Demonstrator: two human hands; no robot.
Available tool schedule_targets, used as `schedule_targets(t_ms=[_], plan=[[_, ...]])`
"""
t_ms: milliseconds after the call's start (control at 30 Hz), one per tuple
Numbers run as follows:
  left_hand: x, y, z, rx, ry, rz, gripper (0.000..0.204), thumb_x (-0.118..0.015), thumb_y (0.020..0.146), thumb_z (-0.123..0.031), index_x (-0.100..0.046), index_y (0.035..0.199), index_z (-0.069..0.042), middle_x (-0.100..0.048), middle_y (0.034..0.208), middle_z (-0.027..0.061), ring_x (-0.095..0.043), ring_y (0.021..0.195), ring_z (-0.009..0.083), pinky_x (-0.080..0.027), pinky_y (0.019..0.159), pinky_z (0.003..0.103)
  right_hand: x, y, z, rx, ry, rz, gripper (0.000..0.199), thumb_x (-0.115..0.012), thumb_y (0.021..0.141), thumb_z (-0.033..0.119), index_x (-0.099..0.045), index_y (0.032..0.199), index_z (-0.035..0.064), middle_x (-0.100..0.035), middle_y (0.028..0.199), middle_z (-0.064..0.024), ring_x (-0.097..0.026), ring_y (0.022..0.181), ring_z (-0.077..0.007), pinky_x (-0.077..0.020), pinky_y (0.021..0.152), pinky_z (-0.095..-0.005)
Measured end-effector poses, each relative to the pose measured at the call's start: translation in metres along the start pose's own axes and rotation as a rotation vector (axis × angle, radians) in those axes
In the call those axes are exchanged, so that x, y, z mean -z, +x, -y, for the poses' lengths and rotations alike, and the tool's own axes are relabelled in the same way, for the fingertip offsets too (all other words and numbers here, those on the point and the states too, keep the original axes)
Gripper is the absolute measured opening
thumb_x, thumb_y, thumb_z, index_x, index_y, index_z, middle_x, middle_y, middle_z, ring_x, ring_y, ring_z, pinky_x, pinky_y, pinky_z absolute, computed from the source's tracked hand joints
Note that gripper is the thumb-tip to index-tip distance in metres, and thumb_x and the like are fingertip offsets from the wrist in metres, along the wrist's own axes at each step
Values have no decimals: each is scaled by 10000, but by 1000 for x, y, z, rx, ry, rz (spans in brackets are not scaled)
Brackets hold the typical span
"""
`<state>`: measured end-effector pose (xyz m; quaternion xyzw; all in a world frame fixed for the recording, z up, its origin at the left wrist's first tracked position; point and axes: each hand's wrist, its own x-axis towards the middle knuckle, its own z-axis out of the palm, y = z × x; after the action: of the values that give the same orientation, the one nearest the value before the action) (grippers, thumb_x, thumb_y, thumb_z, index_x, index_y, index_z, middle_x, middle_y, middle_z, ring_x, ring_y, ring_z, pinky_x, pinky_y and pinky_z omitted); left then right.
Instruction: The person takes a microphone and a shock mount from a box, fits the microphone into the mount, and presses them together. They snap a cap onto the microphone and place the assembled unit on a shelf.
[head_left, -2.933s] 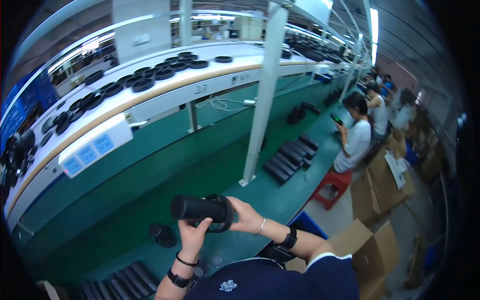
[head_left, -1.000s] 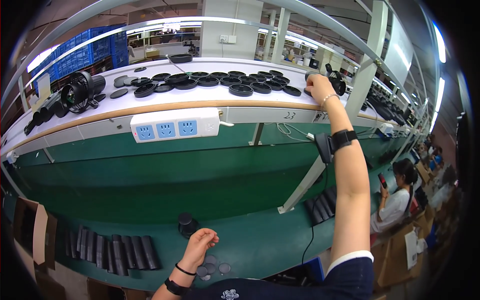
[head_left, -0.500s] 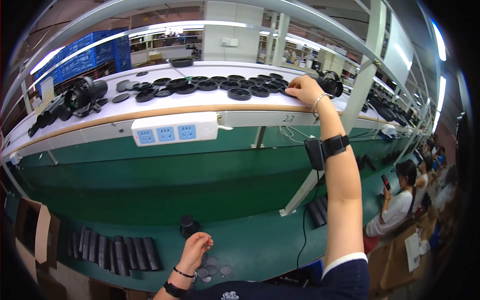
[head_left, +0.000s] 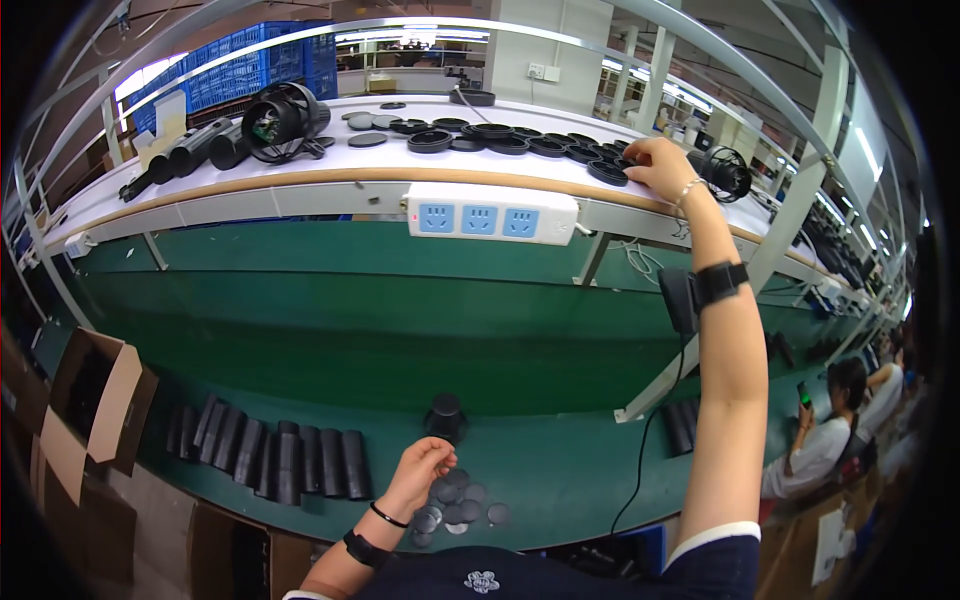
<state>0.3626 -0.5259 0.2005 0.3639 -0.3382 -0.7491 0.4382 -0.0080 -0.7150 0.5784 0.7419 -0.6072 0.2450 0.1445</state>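
Note:
My right arm (head_left: pixel 728 380) reaches up to the white shelf (head_left: pixel 385 172). At the right end of a spread of black round caps (head_left: pixel 545 147), my right hand (head_left: pixel 660 168) has thumb and fingers closed on the edge of a black round cap (head_left: pixel 625 160), partly hidden by the fingers. Low over the green bench, my left hand (head_left: pixel 425 468) is held with its fingers curled together; whatever is in them, if anything, is hidden. Several thin grey discs (head_left: pixel 470 500) lie just right of it. A dark flared cylinder (head_left: pixel 444 415) stands right behind it.
Black tubes (head_left: pixel 290 460) lie in a row at the bench's left, near an open carton (head_left: pixel 100 395). A white power strip (head_left: pixel 490 214) is fixed along the shelf edge. Black caged housings (head_left: pixel 285 122) stand on the shelf. A person (head_left: pixel 825 430) holding a phone sits at right.
The view has turned left, so the shelf and bench appear farther right. Both hands keep much the same pose, the right among the caps, the left over the bench.

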Motion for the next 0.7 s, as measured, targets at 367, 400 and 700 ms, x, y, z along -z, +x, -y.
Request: schedule_targets(t_ms=[367,400,700], plan=[[48,-13,-15,-20,-27,-83,62,-549,895,-104,-588,888,-57,-605,801,40,-569,746,127,-440,651,242,-17,26,45,-25,-7,38,233,-708,740,185,-685,915,32,-673,880,-174,-643,842,-316,-498,790,-376],[46,-12,-15,-38,-33,-82,58,-549,895,-101,-585,884,-58,-603,800,39,-567,743,126,-439,649,242,-23,26,45,-28,-51,-52,223,-694,753,179,-682,910,21,-670,883,-172,-640,810,-311,-501,758,-362],[65,-28,-18,46,-10,-8,71,-514,904,-86,-574,879,-58,-593,797,49,-564,734,134,-452,650,250,-34,-169,188,61,533,-523,111,-600,833,45,-576,750,-24,-529,621,-71,-486,571,-123,-395,527,-261]])
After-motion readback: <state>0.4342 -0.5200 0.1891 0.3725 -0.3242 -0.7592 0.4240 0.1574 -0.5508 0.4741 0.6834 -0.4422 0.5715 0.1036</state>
